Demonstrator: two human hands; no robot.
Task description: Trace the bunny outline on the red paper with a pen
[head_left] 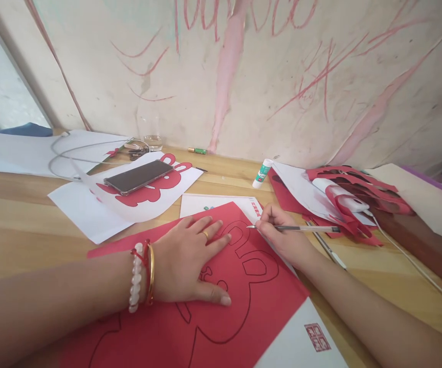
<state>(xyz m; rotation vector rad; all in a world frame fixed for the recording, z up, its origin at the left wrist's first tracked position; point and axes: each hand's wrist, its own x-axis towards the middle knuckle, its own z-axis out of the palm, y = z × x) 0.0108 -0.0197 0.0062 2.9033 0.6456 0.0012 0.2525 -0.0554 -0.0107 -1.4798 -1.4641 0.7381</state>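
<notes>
Okay, the right fingers [267,216] were clenched round a slim silver pen [301,228], gripping it near the tip end, which pointed left over a red paper sheet [261,301] (cannot tell if the tip actually touched the paper). The left fingers [214,230] were released, spread flat on that sheet beside a drawn black outline, apparently pressing down so the sheet would not slide under the pen. The left hand [182,260] lay palm down with the thumb out toward the person, a ring [204,235] on one finger, and a white bead bracelet [135,278] and gold bangle [151,273] at the wrist. The right hand [282,237] was propped near the sheet's right edge, its forearm angled in from the lower right. The sheet lay directly ahead of the person on a white backing sheet [301,332], on the wooden worktop [21,220]. Further off, a phone [138,176] sat on a white sheet with a red shape [144,191], likely weighing it down, and red paper cut-outs [359,189] lay heaped at right.
</notes>
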